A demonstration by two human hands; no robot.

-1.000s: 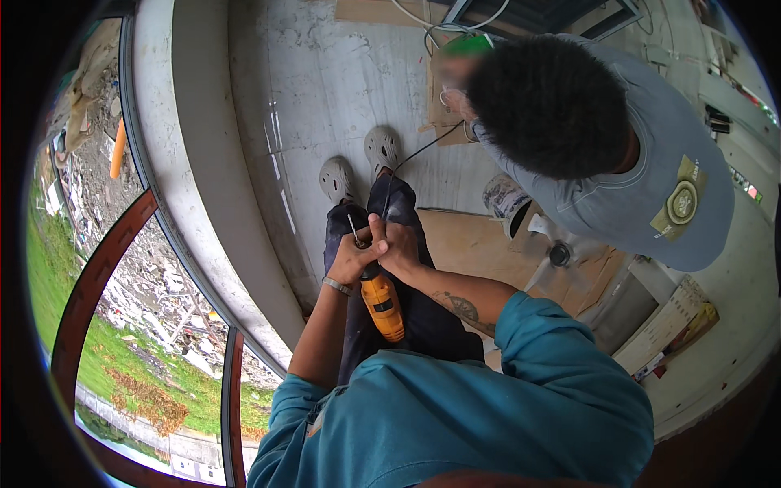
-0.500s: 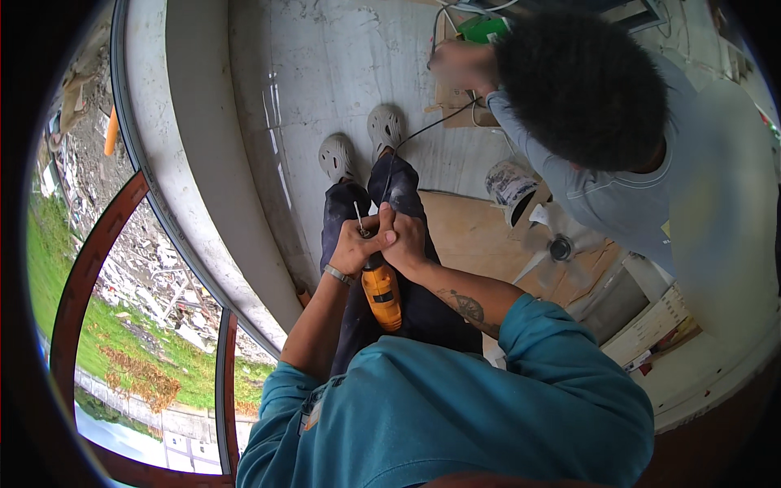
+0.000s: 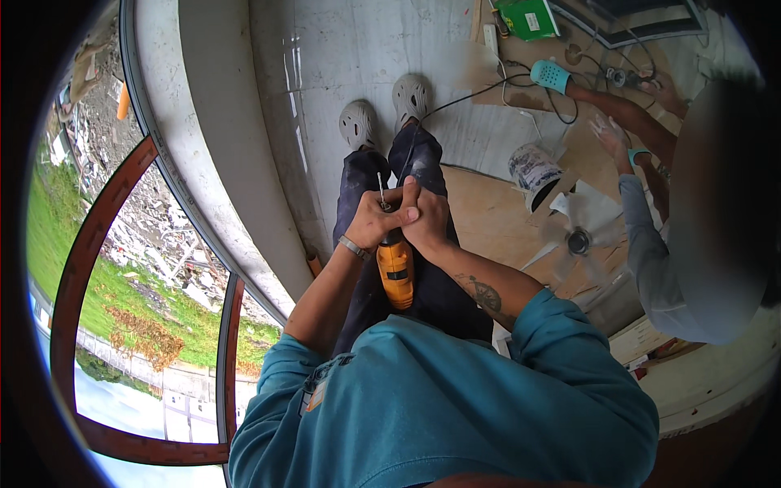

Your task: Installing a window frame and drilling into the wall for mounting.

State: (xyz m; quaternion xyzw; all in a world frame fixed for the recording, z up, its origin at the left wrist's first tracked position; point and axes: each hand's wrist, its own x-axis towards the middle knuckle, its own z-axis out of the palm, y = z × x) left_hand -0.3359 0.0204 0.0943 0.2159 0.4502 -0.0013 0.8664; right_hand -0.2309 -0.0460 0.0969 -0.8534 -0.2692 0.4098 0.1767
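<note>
An orange power drill (image 3: 395, 275) stands between my thighs, its thin bit (image 3: 381, 185) pointing away from me. My left hand (image 3: 373, 223) is closed round the drill's front end, with a watch on that wrist. My right hand (image 3: 426, 223) wraps the same end from the other side, its thumb pressed close to the left hand. Both hands cover the chuck and most of the grip. A black cord (image 3: 464, 97) runs from near my knees across the floor.
A co-worker in a grey sleeve (image 3: 648, 252) crouches at the right, wearing teal clogs (image 3: 551, 76). Between us are a paint-spattered bucket (image 3: 533, 172) and a spinning fan (image 3: 578, 241). A green case (image 3: 529, 18) lies far off. Left, a ledge (image 3: 224, 146) borders the window opening.
The co-worker has moved back to the right, uncovering the clogs, cords and green case. My view has shifted slightly; both my hands keep the same hold on the drill.
</note>
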